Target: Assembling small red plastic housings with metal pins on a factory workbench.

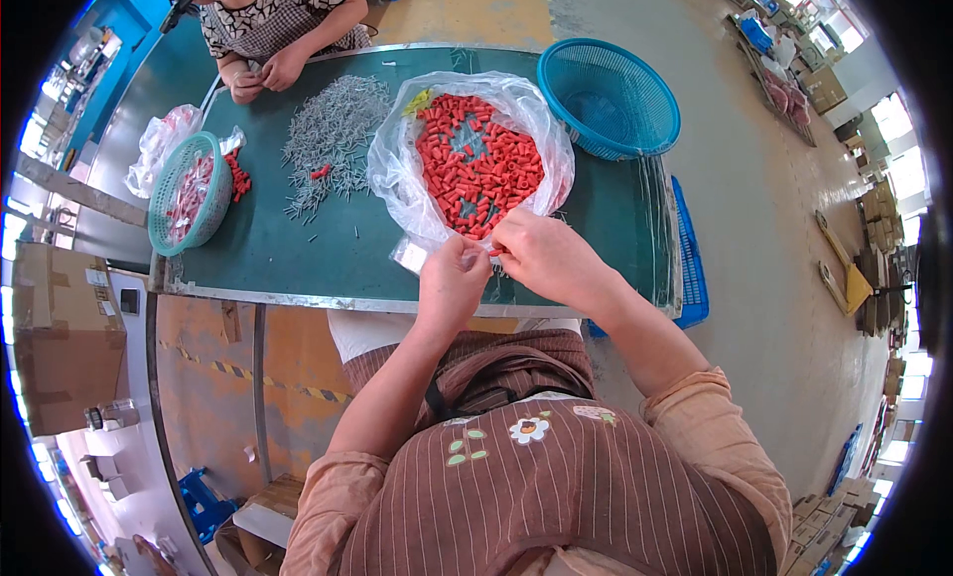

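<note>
My left hand and my right hand meet at the table's near edge, both with fingers pinched. A small red plastic sleeve shows between the fingertips, held by my right hand. What my left fingers pinch is hidden. Just beyond the hands lies an opened clear plastic bag full of red plastic sleeves, with a yellow-green scrap at its far left rim. Left of the bag is a loose heap of small grey metal pins, with a few red pieces on it.
A blue plastic basket stands at the table's far right. At the left, a pale green basket holds red and white pieces, beside a few red sleeves. Across the green table, a person's hands work close together. A blue crate is below the right edge.
</note>
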Action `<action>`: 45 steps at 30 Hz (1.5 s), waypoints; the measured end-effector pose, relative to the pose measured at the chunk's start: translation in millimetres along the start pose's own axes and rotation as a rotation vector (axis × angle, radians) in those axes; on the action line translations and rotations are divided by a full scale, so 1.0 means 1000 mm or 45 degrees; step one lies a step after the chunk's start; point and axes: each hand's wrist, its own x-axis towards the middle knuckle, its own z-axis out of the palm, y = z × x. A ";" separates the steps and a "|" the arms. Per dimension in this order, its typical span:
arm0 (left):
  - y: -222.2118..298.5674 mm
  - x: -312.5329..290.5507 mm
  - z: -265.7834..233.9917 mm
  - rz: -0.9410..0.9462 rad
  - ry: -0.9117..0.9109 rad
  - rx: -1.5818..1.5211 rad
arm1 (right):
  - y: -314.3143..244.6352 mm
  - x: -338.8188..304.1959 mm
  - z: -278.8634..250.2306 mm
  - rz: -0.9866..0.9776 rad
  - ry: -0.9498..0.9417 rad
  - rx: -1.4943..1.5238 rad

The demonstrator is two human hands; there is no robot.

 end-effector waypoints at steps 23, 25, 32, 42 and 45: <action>0.002 0.004 0.017 -0.078 -0.102 -0.199 | -0.004 -0.020 0.001 0.093 -0.064 -0.078; -0.003 0.005 0.018 -0.116 -0.111 -0.242 | -0.003 -0.020 0.001 0.093 -0.057 -0.063; 0.010 0.004 0.007 -0.339 -0.282 -0.468 | 0.000 -0.029 -0.004 0.018 0.077 0.013; 0.015 0.006 0.004 -0.529 -0.457 -0.757 | 0.003 -0.035 -0.007 -0.003 0.132 0.049; 0.012 0.007 0.002 -0.592 -0.581 -0.792 | 0.007 -0.036 -0.007 -0.081 0.139 0.046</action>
